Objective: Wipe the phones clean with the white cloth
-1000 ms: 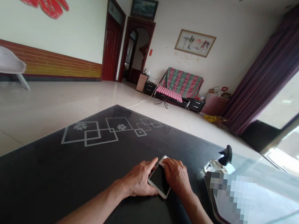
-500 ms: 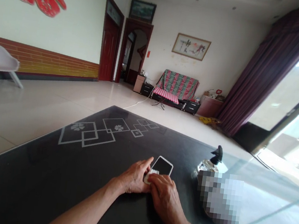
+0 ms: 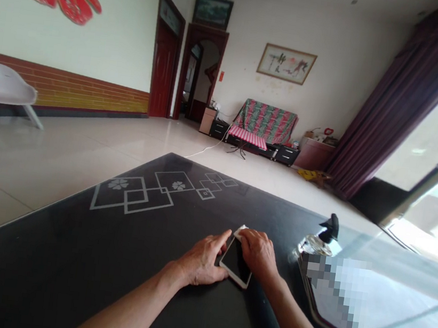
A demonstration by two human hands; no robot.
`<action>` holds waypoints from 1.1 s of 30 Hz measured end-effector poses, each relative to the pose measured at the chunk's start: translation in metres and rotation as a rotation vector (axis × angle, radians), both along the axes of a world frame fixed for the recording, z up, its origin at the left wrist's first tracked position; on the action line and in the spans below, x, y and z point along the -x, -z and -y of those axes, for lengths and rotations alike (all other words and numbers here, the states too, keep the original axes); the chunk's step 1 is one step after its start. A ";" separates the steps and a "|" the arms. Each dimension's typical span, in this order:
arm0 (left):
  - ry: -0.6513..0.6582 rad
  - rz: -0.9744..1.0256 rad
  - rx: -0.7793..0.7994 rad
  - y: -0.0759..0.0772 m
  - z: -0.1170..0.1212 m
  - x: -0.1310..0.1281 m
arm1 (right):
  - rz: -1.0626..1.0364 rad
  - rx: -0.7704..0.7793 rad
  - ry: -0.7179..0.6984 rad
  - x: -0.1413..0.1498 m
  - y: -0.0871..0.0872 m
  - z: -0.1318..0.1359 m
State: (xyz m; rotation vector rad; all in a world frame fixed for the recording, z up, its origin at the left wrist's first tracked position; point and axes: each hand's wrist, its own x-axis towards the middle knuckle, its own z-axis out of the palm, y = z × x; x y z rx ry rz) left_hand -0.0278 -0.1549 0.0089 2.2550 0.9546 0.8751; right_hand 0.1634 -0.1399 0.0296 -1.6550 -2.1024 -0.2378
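Note:
A smartphone (image 3: pixel 236 264) with a white frame and dark screen lies on the black tabletop (image 3: pixel 140 272), directly in front of me. My left hand (image 3: pixel 205 259) grips its left side, with the thumb at the near end and the fingers along the far left edge. Bunched under the fingers of my right hand (image 3: pixel 261 251) is a small white cloth or tissue (image 3: pixel 241 230), pressed on the far end of the phone. Most of the cloth is hidden by those fingers.
To the right stands a clear spray bottle (image 3: pixel 315 245) with a black trigger head. Nearer me lies a flat, thin-edged item (image 3: pixel 325 307), partly pixelated. A white chair (image 3: pixel 3 84) is on the floor at left; a draped stand (image 3: pixel 265 122) is by the far wall.
My right hand has slid the white cloth from the near part of the phone to its far end, uncovering the lower screen. My left hand still holds the phone's side. The view has shifted slightly.

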 end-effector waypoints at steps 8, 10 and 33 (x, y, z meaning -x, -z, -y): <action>-0.005 0.037 0.010 0.005 -0.003 -0.002 | -0.022 0.019 -0.132 0.013 0.003 0.038; 0.003 0.049 -0.003 0.007 -0.003 -0.002 | -0.045 0.033 -0.179 0.016 0.001 0.054; -0.018 -0.015 -0.097 -0.006 0.001 -0.001 | 0.013 -0.005 -0.035 -0.011 0.006 -0.011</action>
